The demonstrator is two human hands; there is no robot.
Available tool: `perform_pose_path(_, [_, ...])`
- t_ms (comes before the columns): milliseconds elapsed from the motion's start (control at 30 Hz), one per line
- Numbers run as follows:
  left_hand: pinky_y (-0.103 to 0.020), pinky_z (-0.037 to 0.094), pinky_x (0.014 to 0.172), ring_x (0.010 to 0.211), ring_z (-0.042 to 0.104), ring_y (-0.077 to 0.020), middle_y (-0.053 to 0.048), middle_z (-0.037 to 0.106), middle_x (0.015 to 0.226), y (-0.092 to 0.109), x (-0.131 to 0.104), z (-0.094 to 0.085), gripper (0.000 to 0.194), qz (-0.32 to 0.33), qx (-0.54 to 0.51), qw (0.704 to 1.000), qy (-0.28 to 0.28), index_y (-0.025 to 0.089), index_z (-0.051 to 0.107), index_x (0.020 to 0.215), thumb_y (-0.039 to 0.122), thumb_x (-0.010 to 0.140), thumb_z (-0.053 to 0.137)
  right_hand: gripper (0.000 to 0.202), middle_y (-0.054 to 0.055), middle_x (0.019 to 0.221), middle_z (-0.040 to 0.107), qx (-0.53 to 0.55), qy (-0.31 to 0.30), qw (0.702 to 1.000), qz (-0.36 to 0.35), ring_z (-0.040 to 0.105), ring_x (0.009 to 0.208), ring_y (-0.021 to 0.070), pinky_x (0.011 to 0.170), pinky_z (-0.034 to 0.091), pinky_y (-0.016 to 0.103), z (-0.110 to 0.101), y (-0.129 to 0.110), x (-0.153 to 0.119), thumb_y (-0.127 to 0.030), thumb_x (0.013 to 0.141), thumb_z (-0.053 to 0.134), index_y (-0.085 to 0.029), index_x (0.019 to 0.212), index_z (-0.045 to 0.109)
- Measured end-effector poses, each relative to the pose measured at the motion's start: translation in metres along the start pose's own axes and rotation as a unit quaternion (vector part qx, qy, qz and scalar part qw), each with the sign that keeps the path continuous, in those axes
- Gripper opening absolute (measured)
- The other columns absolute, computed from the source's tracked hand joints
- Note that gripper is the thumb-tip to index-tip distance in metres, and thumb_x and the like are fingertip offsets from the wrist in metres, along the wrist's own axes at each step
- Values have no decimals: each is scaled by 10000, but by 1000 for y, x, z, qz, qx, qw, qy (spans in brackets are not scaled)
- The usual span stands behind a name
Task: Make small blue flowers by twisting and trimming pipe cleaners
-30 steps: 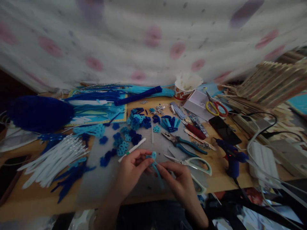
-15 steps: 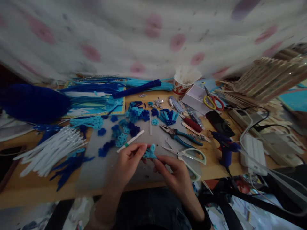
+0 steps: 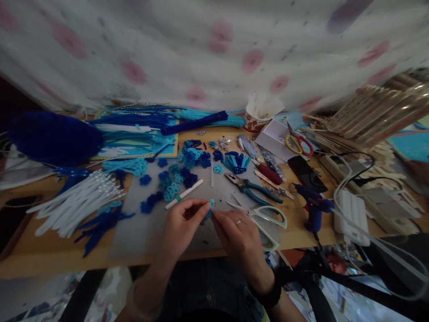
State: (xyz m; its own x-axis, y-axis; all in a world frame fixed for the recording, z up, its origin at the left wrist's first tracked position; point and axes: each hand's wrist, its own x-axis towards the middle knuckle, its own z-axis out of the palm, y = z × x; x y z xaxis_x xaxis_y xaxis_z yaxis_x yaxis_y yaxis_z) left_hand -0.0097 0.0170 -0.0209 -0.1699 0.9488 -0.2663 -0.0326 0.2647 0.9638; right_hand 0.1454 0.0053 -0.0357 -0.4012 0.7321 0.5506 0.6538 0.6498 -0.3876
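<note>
Between my two hands, above the front of the grey mat (image 3: 134, 237), is a small light-blue looped pipe cleaner piece (image 3: 210, 211). My left hand (image 3: 182, 226) pinches it between thumb and fingers from the left. From the right, the curled fingers of my right hand (image 3: 239, 237) close on its other side and cover part of it. Scissors with pale green handles (image 3: 270, 215) lie just beyond my right hand. A white pen with a green band (image 3: 184, 194) rests past my left hand. Light and dark blue pipe cleaner flowers (image 3: 171, 191) are grouped behind it.
Pliers (image 3: 254, 188), a glue gun (image 3: 313, 205), a phone (image 3: 307, 173) and a power strip (image 3: 355, 179) lie on the right. White pipe cleaner pieces (image 3: 77, 203) are heaped at left. A paper cup (image 3: 259, 118) and a white box (image 3: 273, 138) stand at the back.
My right hand has turned over, its back now facing up, and has closed in on the blue piece. The piece is turned more edge-on. The camera view has shifted slightly.
</note>
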Motion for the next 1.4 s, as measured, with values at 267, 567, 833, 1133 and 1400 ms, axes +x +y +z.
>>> perform_pose_path(267, [-261, 536, 556, 543, 636, -144, 7, 703, 607, -7, -2, 5, 252, -66, -83, 994, 16, 162, 760, 749, 350, 613, 858, 198, 99, 977, 798, -15, -13, 999, -42, 708, 811, 225, 761, 540, 368, 0, 5, 1, -130, 1010, 529, -164, 1102, 701])
perform_pose_path(567, [-268, 540, 619, 676, 648, -175, -29, 726, 742, -18, -2, -9, 55, 120, 65, 990, 29, 210, 802, 715, 263, 730, 801, 224, 84, 739, 743, -2, -95, 994, -51, 686, 658, 206, 653, 481, 319, -1, 4, 9, -106, 984, 515, -157, 860, 694])
perform_pose_path(833, [-239, 489, 574, 625, 616, -149, -11, 702, 671, -7, -1, -23, 75, 94, -13, 989, -117, 234, 808, 653, 188, 712, 808, 196, -8, 621, 687, 461, -198, 812, 298, 623, 568, 139, 579, 476, 240, -15, 3, 19, -301, 878, 651, -200, 713, 686])
perform_pose_path(1133, [-251, 446, 542, 590, 591, -141, -13, 677, 647, 10, 6, -16, 66, 119, -33, 974, -189, 234, 809, 645, 223, 708, 823, 390, -134, 451, 224, 646, -180, 595, 443, 67, 352, 49, 380, 404, 183, 16, -9, -3, -464, 903, 500, -217, 606, 557])
perform_pose_path(1400, [-197, 429, 410, 514, 550, -113, 1, 671, 593, 4, 10, -7, 192, -38, -96, 994, -40, 170, 780, 684, 305, 590, 879, 162, 48, 902, 749, 422, 16, 831, 361, 689, 819, 206, 751, 571, 327, -7, 7, 7, -315, 802, 798, -221, 928, 757])
